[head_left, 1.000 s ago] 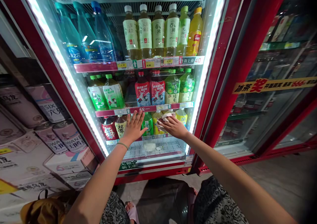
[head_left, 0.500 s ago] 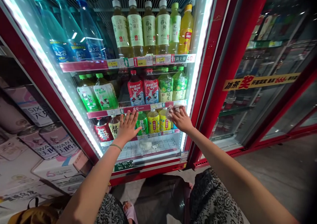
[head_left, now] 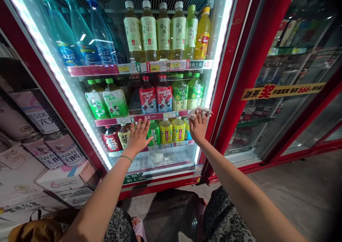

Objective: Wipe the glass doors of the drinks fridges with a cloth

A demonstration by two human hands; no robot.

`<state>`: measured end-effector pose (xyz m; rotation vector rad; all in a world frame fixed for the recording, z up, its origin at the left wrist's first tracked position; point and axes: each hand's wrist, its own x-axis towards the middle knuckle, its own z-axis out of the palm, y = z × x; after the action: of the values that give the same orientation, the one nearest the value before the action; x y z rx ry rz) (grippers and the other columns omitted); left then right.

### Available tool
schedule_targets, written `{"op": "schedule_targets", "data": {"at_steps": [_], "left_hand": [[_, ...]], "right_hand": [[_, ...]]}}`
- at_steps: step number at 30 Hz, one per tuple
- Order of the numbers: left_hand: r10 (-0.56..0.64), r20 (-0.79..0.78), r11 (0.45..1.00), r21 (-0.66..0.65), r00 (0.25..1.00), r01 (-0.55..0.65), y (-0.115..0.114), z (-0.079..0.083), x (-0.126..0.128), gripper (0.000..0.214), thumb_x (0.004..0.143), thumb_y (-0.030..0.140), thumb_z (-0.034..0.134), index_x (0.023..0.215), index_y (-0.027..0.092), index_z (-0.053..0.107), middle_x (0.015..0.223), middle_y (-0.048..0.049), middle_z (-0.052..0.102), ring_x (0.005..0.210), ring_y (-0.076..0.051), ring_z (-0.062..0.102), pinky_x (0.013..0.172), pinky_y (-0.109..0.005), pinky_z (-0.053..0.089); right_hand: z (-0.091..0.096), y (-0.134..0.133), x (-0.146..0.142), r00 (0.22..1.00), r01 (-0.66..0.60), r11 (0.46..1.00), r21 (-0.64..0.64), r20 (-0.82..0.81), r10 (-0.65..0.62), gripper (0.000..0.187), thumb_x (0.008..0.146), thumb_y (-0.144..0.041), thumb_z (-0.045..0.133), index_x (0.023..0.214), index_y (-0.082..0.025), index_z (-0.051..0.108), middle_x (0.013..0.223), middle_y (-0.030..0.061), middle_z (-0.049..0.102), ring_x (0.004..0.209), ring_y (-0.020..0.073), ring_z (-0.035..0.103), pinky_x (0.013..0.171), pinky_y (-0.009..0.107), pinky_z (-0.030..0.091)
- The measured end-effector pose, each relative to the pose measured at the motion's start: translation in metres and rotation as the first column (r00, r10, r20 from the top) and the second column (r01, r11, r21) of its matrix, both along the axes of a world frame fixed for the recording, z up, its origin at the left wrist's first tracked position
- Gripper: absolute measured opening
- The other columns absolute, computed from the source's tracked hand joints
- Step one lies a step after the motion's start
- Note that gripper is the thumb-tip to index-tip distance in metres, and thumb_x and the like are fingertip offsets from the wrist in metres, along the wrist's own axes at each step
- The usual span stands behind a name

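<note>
My left hand (head_left: 138, 135) lies flat with spread fingers against the glass door of a drinks fridge (head_left: 160, 183), in front of the lower shelves. My right hand (head_left: 198, 128) presses a crumpled white cloth (head_left: 201, 113) to the glass near the right door edge, by the bright light strip. Behind the glass, red-labelled drink bottles (head_left: 148, 96) and green tea bottles (head_left: 115, 99) stand on the middle shelf. Yellow-labelled bottles (head_left: 178, 129) stand on the shelf below, partly covered by my hands. Under them, a pale lump (head_left: 156, 158) shows on the wire bottom shelf.
Large blue bottles (head_left: 100, 39) and a row of tea bottles (head_left: 162, 31) fill the top shelf. Boxes printed with cans (head_left: 55, 149) are stacked at left, above a mustard-coloured bag (head_left: 40, 231). Another red-framed fridge (head_left: 256, 71) stands at right. A dark, shiny rounded object (head_left: 173, 213) is between my legs.
My right hand has slid the cloth right and slightly up the glass, to the door's right edge. My left hand stays flat in place. The view has shifted a little.
</note>
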<state>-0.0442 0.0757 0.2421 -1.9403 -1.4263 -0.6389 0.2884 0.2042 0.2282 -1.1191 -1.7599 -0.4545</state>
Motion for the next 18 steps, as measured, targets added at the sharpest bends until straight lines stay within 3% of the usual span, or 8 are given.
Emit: {"op": "schedule_targets", "data": {"at_steps": [2, 3, 6, 9, 13, 15, 18], "left_hand": [[0.008, 0.001, 1.000, -0.004, 1.000, -0.008, 0.001, -0.001, 0.000, 0.095, 0.098, 0.055, 0.056, 0.165, 0.023, -0.004, 0.172, -0.0123, 0.020, 0.161, -0.032, 0.003, 0.129, -0.059, -0.007], [0.012, 0.001, 1.000, -0.007, 1.000, -0.011, 0.002, -0.001, 0.001, 0.096, 0.098, 0.055, 0.056, 0.165, 0.023, -0.004, 0.171, -0.0125, 0.020, 0.161, -0.033, 0.004, 0.129, -0.059, -0.007], [0.020, -0.003, 1.000, -0.011, 1.000, -0.020, 0.003, -0.001, 0.001, 0.097, 0.097, 0.056, 0.057, 0.165, 0.023, -0.003, 0.171, -0.0138, 0.021, 0.161, -0.034, 0.007, 0.129, -0.060, -0.005], [0.022, -0.022, 1.000, 0.003, 1.000, -0.022, 0.002, 0.000, 0.002, 0.097, 0.097, 0.056, 0.058, 0.166, 0.022, -0.001, 0.170, -0.0149, 0.023, 0.161, -0.034, 0.010, 0.130, -0.059, -0.003], [0.019, -0.066, 1.000, 0.003, 0.998, -0.019, -0.005, 0.003, -0.007, 0.098, 0.096, 0.055, 0.060, 0.166, 0.020, 0.001, 0.170, -0.0167, 0.024, 0.160, -0.033, 0.016, 0.131, -0.055, 0.005], [0.037, -0.079, 0.999, -0.006, 0.996, -0.038, -0.013, 0.003, -0.020, 0.099, 0.095, 0.055, 0.062, 0.166, 0.019, 0.003, 0.170, -0.0175, 0.024, 0.160, -0.033, 0.017, 0.131, -0.054, 0.007], [0.086, -0.077, 0.996, 0.001, 0.993, -0.086, -0.028, 0.003, -0.049, 0.100, 0.093, 0.056, 0.065, 0.166, 0.021, 0.005, 0.170, -0.0177, 0.023, 0.160, -0.035, 0.015, 0.130, -0.058, 0.005]], "right_hand": [[-0.011, -0.005, -0.005, 0.985, 0.068, 0.998, -0.007, -0.158, -0.068, 0.061, 0.105, -0.031, 0.034, 0.165, -0.018, 0.026, 0.175, 0.0112, 0.012, 0.162, 0.0356, 0.003, 0.125, 0.071, 0.020], [-0.018, -0.009, -0.012, 0.985, 0.065, 0.998, -0.015, -0.161, -0.067, 0.061, 0.105, -0.031, 0.034, 0.164, -0.016, 0.028, 0.174, 0.0126, 0.013, 0.162, 0.0364, 0.003, 0.124, 0.071, 0.022], [-0.023, -0.025, -0.042, 0.991, -0.087, 0.996, -0.006, 0.104, 0.087, 0.054, 0.104, -0.030, 0.042, 0.158, -0.020, 0.042, 0.170, 0.0112, 0.030, 0.160, 0.0372, 0.014, 0.125, 0.070, 0.022], [0.002, -0.034, -0.075, 0.897, -0.278, 0.959, 0.053, 0.371, 0.240, 0.049, 0.103, -0.028, 0.048, 0.152, -0.030, 0.051, 0.164, 0.0028, 0.044, 0.154, 0.0330, 0.033, 0.129, 0.062, 0.022], [0.029, -0.037, -0.096, 0.916, -0.281, 0.947, 0.157, 0.338, 0.216, 0.052, 0.101, -0.027, 0.053, 0.153, -0.027, 0.050, 0.162, 0.0058, 0.046, 0.149, 0.0343, 0.039, 0.128, 0.062, 0.023], [0.027, -0.037, -0.093, 0.848, -0.378, 0.915, 0.141, 0.448, 0.282, 0.052, 0.100, -0.024, 0.055, 0.152, -0.027, 0.052, 0.155, 0.0057, 0.056, 0.145, 0.0323, 0.045, 0.127, 0.060, 0.026], [0.020, -0.037, -0.085, 0.660, -0.552, 0.829, 0.089, 0.654, 0.370, 0.052, 0.097, -0.019, 0.059, 0.148, -0.029, 0.056, 0.137, 0.0024, 0.070, 0.137, 0.0273, 0.054, 0.127, 0.051, 0.032]]}}
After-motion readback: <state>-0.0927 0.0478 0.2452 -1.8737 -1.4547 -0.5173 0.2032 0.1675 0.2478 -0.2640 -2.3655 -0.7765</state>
